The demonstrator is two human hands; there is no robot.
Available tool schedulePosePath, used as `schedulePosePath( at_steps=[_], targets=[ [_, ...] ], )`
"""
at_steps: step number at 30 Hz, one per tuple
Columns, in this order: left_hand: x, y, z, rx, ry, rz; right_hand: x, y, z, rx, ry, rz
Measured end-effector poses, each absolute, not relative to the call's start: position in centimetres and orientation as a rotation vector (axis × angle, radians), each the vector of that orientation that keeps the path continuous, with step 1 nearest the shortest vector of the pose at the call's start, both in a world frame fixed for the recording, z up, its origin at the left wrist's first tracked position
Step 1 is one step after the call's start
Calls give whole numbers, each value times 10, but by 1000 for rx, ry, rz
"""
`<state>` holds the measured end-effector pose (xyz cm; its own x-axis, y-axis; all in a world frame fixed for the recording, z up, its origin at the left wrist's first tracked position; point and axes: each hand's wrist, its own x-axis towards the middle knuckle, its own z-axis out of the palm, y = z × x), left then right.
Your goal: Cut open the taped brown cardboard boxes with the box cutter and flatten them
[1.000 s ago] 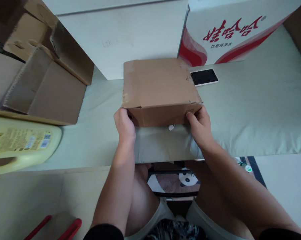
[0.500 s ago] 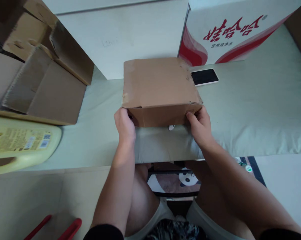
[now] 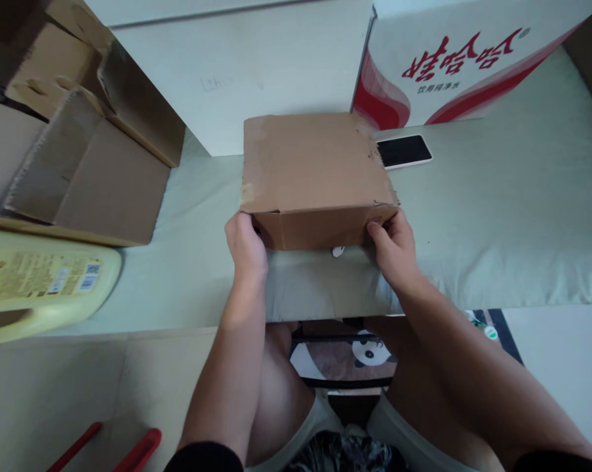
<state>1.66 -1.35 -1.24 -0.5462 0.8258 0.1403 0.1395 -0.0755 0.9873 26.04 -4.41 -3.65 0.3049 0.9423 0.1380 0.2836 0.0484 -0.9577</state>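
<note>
Currently, left hand and right hand grip the cardboard box; rightward slippage could displace the smartphone beyond them.

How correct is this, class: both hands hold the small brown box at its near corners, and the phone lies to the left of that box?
One thing is wrong: the phone lies to the right of the small brown box, as the head view shows. The left hand and right hand do hold its near corners.
</note>
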Motion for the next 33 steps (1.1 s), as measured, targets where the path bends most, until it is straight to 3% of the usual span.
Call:
schedulePosePath(
  at_steps=[33],
  targets=[
    [18,-14,-10,1029,1689,1646,260,-44,-35,-1460,-1165,774]
  ],
)
